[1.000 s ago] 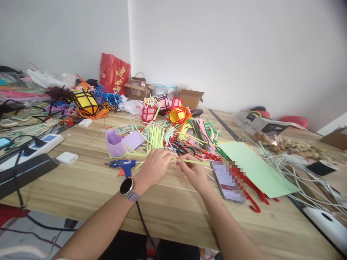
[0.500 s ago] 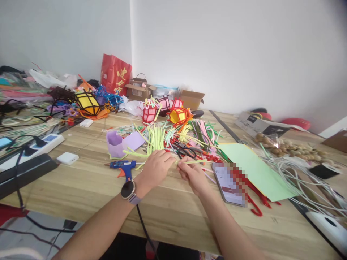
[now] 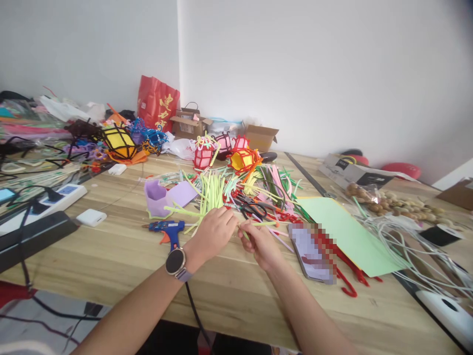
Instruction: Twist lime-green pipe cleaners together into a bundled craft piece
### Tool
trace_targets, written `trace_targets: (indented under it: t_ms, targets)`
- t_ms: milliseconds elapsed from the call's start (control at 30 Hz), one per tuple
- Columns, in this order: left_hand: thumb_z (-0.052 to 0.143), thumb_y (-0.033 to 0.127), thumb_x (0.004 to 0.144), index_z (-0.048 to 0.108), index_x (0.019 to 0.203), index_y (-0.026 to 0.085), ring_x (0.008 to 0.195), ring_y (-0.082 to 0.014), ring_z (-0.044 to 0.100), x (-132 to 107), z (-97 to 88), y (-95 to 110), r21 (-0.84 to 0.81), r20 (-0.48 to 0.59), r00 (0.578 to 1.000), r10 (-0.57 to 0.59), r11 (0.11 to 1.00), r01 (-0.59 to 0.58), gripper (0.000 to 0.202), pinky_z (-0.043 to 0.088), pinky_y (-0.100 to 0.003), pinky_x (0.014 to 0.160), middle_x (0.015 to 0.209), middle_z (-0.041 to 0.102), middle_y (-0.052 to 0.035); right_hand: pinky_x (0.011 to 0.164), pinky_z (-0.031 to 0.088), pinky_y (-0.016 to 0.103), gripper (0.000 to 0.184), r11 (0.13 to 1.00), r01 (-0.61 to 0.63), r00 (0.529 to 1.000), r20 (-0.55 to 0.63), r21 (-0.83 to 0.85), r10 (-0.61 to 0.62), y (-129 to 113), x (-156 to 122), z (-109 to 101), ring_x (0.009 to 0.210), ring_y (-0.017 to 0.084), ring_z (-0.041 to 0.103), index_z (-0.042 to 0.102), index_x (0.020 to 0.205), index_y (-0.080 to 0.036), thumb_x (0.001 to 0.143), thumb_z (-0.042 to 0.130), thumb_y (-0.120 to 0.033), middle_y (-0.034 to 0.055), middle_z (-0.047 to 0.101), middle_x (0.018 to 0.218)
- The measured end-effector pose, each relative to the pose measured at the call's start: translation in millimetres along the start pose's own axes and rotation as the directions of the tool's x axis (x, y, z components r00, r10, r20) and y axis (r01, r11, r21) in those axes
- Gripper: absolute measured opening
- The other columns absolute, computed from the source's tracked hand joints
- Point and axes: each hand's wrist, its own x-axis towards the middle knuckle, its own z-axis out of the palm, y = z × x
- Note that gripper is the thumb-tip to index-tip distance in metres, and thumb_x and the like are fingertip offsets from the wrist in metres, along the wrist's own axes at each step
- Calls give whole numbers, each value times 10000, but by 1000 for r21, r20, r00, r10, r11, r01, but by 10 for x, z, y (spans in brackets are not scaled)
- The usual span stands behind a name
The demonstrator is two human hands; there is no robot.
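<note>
Both hands work on a yellow-green pipe cleaner (image 3: 267, 224) low over the table's middle. My right hand (image 3: 260, 243) is closed, pinching it between thumb and forefinger, and one end sticks out to the right. Close beside it, my left hand (image 3: 216, 229) has its fingers curled down round the same pipe cleaner; the palm side is hidden. Just behind lies a bunch of yellow-green pipe cleaners (image 3: 213, 190). A lilac lantern body (image 3: 157, 197) with yellow-green trim stands to the left. Near my left wrist rests a blue glue gun (image 3: 166, 226).
Black-handled scissors (image 3: 256, 210) lie behind my right hand. To the right are a phone (image 3: 310, 254), red pipe cleaners (image 3: 349, 283) and a pale green sheet (image 3: 351, 236). Finished lanterns (image 3: 242, 159) stand at the back. A power strip (image 3: 68, 192) sits at the left.
My two hands stay together at the pipe cleaner. The right hand has shifted slightly left and turned a little, and the pipe cleaner's protruding right end now looks shorter.
</note>
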Motion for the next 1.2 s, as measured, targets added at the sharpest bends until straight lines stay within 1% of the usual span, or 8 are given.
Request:
trace_targets:
  t_ms: [167,400,500,633,767,900,1033,1200]
  targets:
    - [414,150,917,574,895,167,843,-204,542,5,18,-10,-84,-27,998,-53,995,50,163,447,-345,753,883,593,-54,405,247,218,184,975,173,984,-21,-137,-177,-10,5,-42,404,75,331,541,617,-197,721,596,-337,-48,473,497]
    - [401,173,937,594,870,159,828,-181,582,35,-28,-37,-228,10,994,-110,967,109,205,469,-316,745,863,613,-53,590,396,269,98,502,582,748,179,-640,-640,30,6,-171,610,144,519,632,764,-220,789,537,-218,18,604,680]
    - [402,190,937,590,853,162,810,-181,575,35,-40,-30,-222,-1,994,-112,969,109,208,471,-320,739,842,605,-49,560,385,261,78,572,532,786,112,-624,-608,44,4,-145,583,142,504,628,722,-222,762,569,-252,11,589,648]
    - [407,164,922,575,820,165,814,-193,554,12,-4,-6,-132,-10,998,-61,989,59,196,461,-339,746,842,595,-52,402,237,219,204,963,170,982,-47,-209,-184,34,19,-59,409,83,326,541,597,-202,720,591,-356,-38,472,492]
    - [445,166,906,574,847,166,834,-212,547,-8,39,13,-73,-21,999,-25,997,24,142,452,-361,753,876,610,-57,363,124,208,263,988,-125,990,82,88,117,-8,23,-36,380,46,201,497,560,-190,646,623,-404,-46,460,500]
    - [438,168,919,601,960,175,892,-201,568,8,15,-5,-160,-52,994,-92,984,83,168,452,-352,793,946,634,-52,420,249,213,227,980,143,989,-2,-137,-145,-38,5,-87,422,75,321,551,616,-195,726,626,-379,-49,461,497]
    - [417,182,934,614,947,168,879,-192,581,36,-24,-36,-220,-18,994,-106,970,100,198,458,-340,793,913,640,-54,592,401,272,103,697,506,832,74,-507,-550,-41,0,-150,615,145,526,648,720,-217,771,605,-295,15,616,680]
    - [405,172,933,590,851,158,837,-193,554,23,-7,-27,-166,-59,995,-83,983,73,203,451,-332,771,853,609,-52,519,357,255,100,730,448,857,16,-516,-515,0,18,-133,541,131,476,632,700,-210,748,612,-296,2,583,610]
